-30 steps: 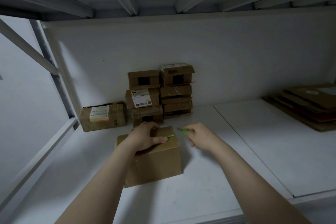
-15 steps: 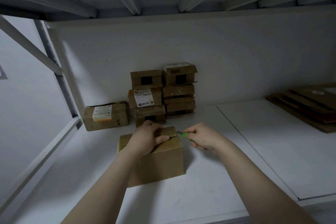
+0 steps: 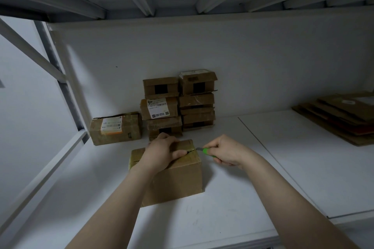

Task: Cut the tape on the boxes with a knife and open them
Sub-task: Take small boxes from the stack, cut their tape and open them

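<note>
A brown cardboard box (image 3: pixel 176 180) sealed with tape stands on the white shelf in front of me. My left hand (image 3: pixel 162 152) lies flat on its top and presses it down, thumb stretched toward the right edge. My right hand (image 3: pixel 224 152) grips a green-handled knife (image 3: pixel 205 150). The blade tip touches the tape seam at the box's top right edge, just beyond my left thumb.
Two stacks of small taped boxes (image 3: pixel 178 105) stand against the back wall, with a labelled box (image 3: pixel 115 128) to their left. Flattened cardboard (image 3: pixel 340 116) lies at the far right. A metal frame post (image 3: pixel 60 79) rises on the left; another shelf hangs overhead.
My right hand has brought the knife leftward until its blade meets the tape at the box's right edge. My left hand has stayed pressed on the box top.
</note>
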